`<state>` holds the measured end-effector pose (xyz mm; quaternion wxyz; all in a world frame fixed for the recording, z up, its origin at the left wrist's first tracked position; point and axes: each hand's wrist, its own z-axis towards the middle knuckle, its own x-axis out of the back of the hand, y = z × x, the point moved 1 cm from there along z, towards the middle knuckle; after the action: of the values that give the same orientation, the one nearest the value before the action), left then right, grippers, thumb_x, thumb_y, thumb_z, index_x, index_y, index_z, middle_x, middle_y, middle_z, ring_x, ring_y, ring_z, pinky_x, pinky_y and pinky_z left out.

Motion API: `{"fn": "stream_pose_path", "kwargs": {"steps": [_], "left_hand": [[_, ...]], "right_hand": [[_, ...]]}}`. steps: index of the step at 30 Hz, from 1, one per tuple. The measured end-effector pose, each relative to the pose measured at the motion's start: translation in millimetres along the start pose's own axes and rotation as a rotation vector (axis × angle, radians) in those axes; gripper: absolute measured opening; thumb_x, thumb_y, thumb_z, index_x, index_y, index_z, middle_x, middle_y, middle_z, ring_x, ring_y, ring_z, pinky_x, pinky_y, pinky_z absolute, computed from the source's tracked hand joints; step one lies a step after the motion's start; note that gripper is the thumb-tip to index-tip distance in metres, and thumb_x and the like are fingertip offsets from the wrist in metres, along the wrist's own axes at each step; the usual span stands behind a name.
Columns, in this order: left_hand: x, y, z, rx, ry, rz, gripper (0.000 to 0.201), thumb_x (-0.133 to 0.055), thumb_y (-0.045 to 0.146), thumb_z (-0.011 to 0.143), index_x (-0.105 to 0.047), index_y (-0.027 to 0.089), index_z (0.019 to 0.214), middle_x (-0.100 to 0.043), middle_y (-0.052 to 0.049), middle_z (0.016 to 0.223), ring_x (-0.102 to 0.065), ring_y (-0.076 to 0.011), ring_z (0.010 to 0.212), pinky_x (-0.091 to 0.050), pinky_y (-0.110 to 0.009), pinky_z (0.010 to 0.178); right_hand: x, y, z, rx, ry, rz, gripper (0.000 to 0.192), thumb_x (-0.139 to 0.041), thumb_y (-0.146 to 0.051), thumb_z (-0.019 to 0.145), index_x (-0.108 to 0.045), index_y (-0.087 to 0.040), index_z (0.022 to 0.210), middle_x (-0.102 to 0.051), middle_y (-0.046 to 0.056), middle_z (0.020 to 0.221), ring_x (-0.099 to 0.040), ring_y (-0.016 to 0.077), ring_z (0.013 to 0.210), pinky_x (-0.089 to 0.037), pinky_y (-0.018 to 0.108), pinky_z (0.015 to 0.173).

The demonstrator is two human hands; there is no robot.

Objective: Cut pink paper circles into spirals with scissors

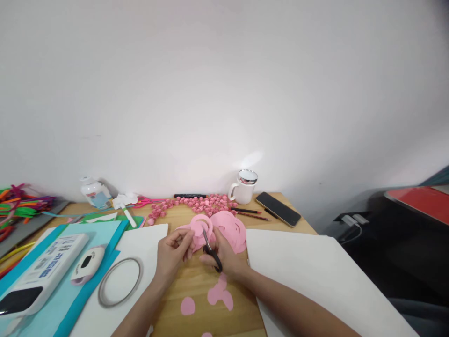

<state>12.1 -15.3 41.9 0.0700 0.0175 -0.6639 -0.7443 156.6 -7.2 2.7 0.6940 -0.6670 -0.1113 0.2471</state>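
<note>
Between thumb and fingers, my left hand (174,247) pinches a pink paper circle (200,227) with a curved cut running round inside its rim. My right hand (226,255) is closed round the black handles of a pair of scissors (213,256), whose blades reach into the pink paper. Behind and right of the hands lies a stack of pink paper circles (228,227), partly hidden. Nearer me on the wooden table are a small pink disc (187,305) and overlapping pink paper pieces (220,294).
Many rolled pink paper buds (196,204) lie at the back, near a white mug (243,187), pencils (250,215) and a phone (278,208). White sheets (301,271) flank the hands. At left are a tape roll (119,282), a glue bottle (94,193) and teal paper (108,229).
</note>
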Motion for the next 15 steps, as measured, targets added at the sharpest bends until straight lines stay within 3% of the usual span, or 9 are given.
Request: {"fn": "stream_pose_path", "kwargs": {"steps": [3,7,15], "left_hand": [[-1.4,1.5,-1.1,0.005,0.014,-0.02,0.025,-0.061,0.039,0.072,-0.06,0.016,0.062,-0.054,0.004,0.044,-0.043,-0.0071,0.033,-0.033,-0.018,0.035],[-5.3,0.6,-2.8,0.011,-0.06,0.039,0.023,-0.063,0.039,0.069,-0.064,0.016,0.07,-0.05,0.006,0.038,-0.042,-0.008,0.032,-0.033,-0.018,0.035],[-6.5,3.2,-5.3,0.013,-0.104,0.102,0.034,-0.059,0.04,0.074,-0.053,0.017,0.05,-0.048,0.005,0.034,-0.041,-0.0068,0.031,-0.032,-0.017,0.036]], "right_hand": [[-0.3,0.1,-0.3,-0.03,0.012,0.006,0.064,-0.074,-0.034,0.063,-0.032,-0.022,0.11,-0.039,-0.011,0.055,-0.032,0.0062,0.041,-0.023,0.017,0.037],[-1.5,-2.5,0.1,-0.029,0.04,-0.011,0.065,-0.074,-0.036,0.063,-0.032,-0.022,0.112,-0.045,-0.008,0.057,-0.035,0.0078,0.042,-0.026,0.018,0.038],[-2.6,-2.9,1.1,0.04,-0.026,0.023,0.077,-0.075,-0.034,0.061,-0.027,-0.023,0.121,-0.053,-0.005,0.063,-0.046,0.0125,0.049,-0.03,0.022,0.043]]}}
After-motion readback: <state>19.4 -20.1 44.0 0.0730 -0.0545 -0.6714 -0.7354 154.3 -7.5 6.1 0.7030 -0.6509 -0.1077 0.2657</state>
